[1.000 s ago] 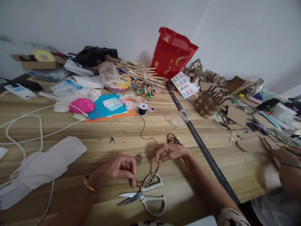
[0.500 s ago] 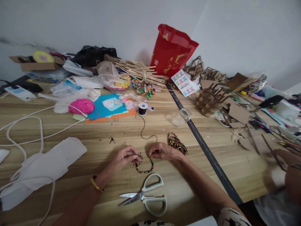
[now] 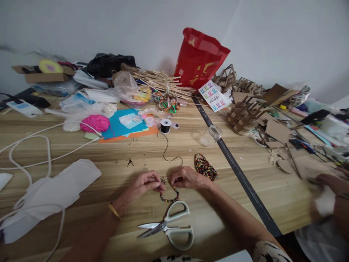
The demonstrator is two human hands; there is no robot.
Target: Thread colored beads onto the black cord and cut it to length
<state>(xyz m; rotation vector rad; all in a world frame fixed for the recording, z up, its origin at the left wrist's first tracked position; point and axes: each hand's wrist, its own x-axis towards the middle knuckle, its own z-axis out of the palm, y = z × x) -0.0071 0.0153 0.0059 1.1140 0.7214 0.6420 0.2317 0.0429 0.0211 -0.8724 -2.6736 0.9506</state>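
Between my hands a short string of multicoloured beads [image 3: 169, 200] hangs in a U just above or on the table. My left hand [image 3: 148, 183] pinches its left end, with thumb and forefinger together. The other end is pinched by my right hand [image 3: 185, 178]. A small cluster of beads [image 3: 163, 180] shows between the fingertips. Black cord runs from near my right hand to a white spool of black cord [image 3: 165, 126]. To the right of that hand lies a coiled pile of beaded strings [image 3: 205, 167]. Scissors [image 3: 165, 226] with pale handles lie spread below the beads.
A clear plastic cup [image 3: 211, 135] lies near a dark strip [image 3: 240, 174] across the table. Small black cord scraps [image 3: 130, 162], pink yarn [image 3: 95, 123] and a white cable [image 3: 49, 156] are at left. Woven baskets [image 3: 242, 114] stand at right. Another person's hand [image 3: 331, 182] works at far right.
My hands have drawn slightly closer together, and the bead string has shifted a little right and down. The other person's hand at far right has moved.
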